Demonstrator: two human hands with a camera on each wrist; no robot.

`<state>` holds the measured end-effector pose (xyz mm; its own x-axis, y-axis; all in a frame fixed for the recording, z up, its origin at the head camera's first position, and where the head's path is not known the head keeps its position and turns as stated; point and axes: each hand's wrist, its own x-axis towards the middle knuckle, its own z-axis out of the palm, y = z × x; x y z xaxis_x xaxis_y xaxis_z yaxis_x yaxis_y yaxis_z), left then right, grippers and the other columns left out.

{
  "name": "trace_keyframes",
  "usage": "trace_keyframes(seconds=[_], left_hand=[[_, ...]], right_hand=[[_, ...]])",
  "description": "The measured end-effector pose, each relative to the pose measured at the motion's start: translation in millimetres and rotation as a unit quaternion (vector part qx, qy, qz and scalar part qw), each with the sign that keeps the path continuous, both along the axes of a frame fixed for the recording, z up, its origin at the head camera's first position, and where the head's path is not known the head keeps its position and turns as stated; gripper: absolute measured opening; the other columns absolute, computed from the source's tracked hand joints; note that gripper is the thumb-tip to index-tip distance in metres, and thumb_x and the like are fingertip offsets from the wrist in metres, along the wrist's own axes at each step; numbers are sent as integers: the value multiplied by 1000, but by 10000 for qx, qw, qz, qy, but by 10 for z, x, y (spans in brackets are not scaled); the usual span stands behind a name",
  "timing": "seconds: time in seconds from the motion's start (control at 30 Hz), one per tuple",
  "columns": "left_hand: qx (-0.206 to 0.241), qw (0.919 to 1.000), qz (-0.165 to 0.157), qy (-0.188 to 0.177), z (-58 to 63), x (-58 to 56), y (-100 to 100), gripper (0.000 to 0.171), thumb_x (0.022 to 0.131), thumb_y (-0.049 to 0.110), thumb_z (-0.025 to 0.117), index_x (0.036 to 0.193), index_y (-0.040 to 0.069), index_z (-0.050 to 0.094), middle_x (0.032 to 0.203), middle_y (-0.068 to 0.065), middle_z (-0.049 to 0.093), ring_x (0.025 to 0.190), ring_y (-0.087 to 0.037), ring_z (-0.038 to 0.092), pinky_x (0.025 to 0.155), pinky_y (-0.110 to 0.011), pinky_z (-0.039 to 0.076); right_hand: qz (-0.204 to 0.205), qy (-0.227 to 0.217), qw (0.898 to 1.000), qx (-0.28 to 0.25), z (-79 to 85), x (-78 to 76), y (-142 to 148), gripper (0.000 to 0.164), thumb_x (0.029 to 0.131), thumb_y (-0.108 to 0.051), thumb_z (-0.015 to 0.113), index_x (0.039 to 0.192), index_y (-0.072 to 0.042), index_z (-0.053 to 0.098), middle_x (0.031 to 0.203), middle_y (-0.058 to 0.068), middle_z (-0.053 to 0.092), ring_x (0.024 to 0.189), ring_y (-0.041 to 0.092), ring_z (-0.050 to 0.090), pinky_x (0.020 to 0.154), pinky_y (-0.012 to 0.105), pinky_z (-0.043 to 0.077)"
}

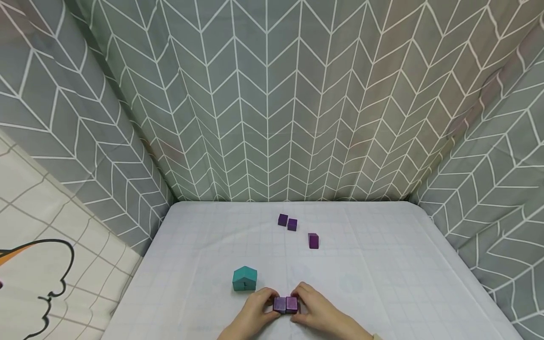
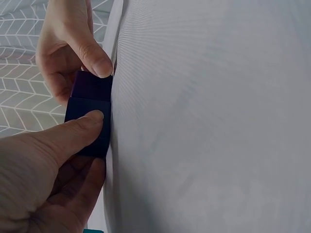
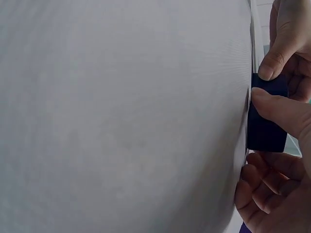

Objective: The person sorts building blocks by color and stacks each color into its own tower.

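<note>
Centrally, at the near side of the white-covered table (image 1: 374, 278), two purple blocks are held side by side, touching. The left purple block (image 1: 279, 304) is pinched between the curled thumb and fingers of the left hand (image 1: 256, 309), and the right purple block (image 1: 292, 304) is likewise grasped by the right hand (image 1: 313, 309), its thumb pressed to the near face. Slightly farther and to the left, a teal house-shaped block (image 1: 244, 279) is seen, just beyond the left hand. Beyond, to the right, a lone purple block (image 1: 313, 241) is placed. Farther still, two small dark purple cubes (image 1: 292, 225) are set just beside each other, the left one slightly farther. The far edge is backed by a grey curtain (image 1: 272, 104) patterned with white lines.
</note>
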<state>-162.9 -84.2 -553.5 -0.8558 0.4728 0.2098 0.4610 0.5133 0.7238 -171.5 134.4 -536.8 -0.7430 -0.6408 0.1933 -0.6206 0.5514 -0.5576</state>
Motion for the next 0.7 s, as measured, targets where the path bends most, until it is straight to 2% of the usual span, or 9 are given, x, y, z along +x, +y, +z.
trace_keyframes(seconds=[0.17,0.3,0.47,0.57,0.7], left_hand=[[-11,9998,2,-191,15,-7,-5,26,75,17,71,96,15,57,91,10,56,83,0,53,69,-19,49],[-30,9994,-8,-358,37,-12,-5,27,74,16,72,96,15,57,91,11,55,82,1,52,69,-18,49],[-80,9995,15,-293,45,3,-2,24,76,18,71,96,15,57,91,11,56,83,0,52,70,-20,49],[-126,9994,38,-316,56,6,0,25,76,18,71,96,15,57,90,11,56,83,0,53,70,-20,49],[-201,9992,84,-349,70,9,4,26,75,17,72,96,14,57,90,10,56,82,-1,52,70,-20,49]], right_hand=[[-8,-265,9993,277,55,-11,10,40,74,-37,70,102,-12,55,95,-12,48,81,0,46,73,19,46],[4,-258,9990,373,140,-15,40,47,74,-42,68,105,-9,55,97,-9,48,84,2,48,75,21,47],[-22,64,9999,74,369,-69,102,45,74,-35,71,105,-6,55,99,-3,51,83,11,51,71,20,47],[-202,442,9988,-95,543,-150,150,43,73,-32,73,104,-8,54,100,-5,50,82,11,51,69,20,47],[-554,856,9946,-212,739,-309,212,44,73,-35,72,104,-11,53,100,-9,48,81,7,47,66,22,47]])
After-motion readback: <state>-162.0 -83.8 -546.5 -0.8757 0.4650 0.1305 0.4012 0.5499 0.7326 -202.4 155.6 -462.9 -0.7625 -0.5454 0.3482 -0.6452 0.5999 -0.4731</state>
